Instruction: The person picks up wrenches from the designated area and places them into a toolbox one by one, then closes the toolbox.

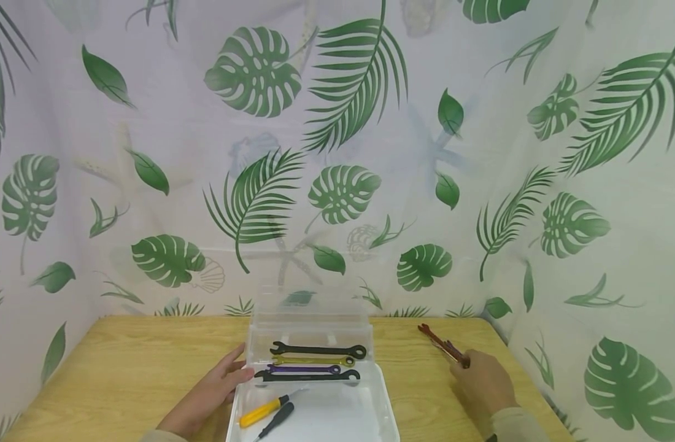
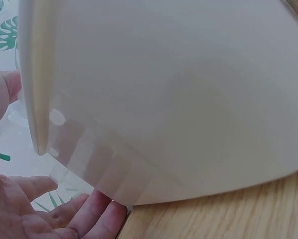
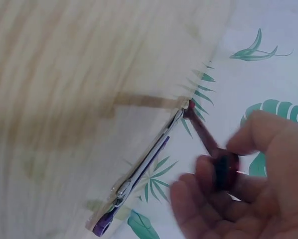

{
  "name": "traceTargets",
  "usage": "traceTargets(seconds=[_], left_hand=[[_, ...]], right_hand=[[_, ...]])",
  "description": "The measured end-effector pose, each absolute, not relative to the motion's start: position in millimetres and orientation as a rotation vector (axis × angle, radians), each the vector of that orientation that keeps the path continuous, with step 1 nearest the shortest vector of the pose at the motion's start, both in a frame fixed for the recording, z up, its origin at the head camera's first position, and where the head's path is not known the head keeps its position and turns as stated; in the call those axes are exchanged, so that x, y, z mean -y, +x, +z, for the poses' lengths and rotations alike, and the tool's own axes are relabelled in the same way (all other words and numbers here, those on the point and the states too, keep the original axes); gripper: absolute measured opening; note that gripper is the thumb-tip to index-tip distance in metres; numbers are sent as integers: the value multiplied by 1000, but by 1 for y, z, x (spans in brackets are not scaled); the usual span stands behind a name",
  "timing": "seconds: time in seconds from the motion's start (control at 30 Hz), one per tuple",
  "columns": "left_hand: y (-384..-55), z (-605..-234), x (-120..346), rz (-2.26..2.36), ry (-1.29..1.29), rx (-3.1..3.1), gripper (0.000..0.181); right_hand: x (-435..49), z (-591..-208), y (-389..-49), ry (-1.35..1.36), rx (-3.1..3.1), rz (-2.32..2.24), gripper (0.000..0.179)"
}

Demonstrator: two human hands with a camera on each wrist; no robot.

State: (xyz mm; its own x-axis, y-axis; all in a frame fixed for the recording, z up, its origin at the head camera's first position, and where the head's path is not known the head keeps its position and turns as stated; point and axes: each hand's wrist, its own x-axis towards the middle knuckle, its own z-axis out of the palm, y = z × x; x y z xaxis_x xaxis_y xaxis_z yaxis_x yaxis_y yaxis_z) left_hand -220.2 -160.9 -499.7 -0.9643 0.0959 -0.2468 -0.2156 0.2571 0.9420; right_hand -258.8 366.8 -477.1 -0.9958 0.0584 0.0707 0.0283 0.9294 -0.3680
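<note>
My left hand (image 1: 218, 383) holds the left side of a white plastic case (image 1: 389, 411), its thumb at the edge by the hinge; in the left wrist view its fingers (image 2: 91, 211) curl at the corner. At the table's far right, my right hand (image 1: 485, 380) pinches the near end of a red combination wrench (image 1: 439, 344), whose open end points away. In the right wrist view, a silver wrench (image 3: 151, 159) and a purple wrench (image 3: 103, 224) lie close beside the red one (image 3: 204, 132).
The case's clear lid (image 1: 310, 319) stands raised at the back. Black (image 1: 321, 350), gold (image 1: 315, 361) and purple (image 1: 307, 369) wrenches lie across the case's back part. A yellow-handled screwdriver (image 1: 260, 412) and a black one (image 1: 277, 420) rest inside. A leaf-patterned curtain (image 1: 370, 215) surrounds the wooden table (image 1: 150, 362).
</note>
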Motion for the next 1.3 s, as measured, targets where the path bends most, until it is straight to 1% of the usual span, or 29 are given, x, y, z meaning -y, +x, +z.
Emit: traceTargets(seconds=[0.27, 0.57, 0.77, 1.07, 1.3], left_hand=[[-220, -502, 161, 1767, -103, -2269, 90], [-222, -505, 161, 1754, -112, -2272, 91], [-221, -504, 161, 1771, -94, -2266, 88], [-220, -502, 161, 1755, -118, -2276, 90], [-221, -500, 162, 1760, -122, -2269, 89]], right_hand=[[-361, -476, -263, -28, 2825, 533, 22], [-354, -475, -266, -40, 2890, 595, 20], [-346, -472, -263, -32, 2921, 620, 25], [-335, -475, -257, 36, 2973, 613, 13], [-320, -471, -254, 8, 2993, 596, 11]])
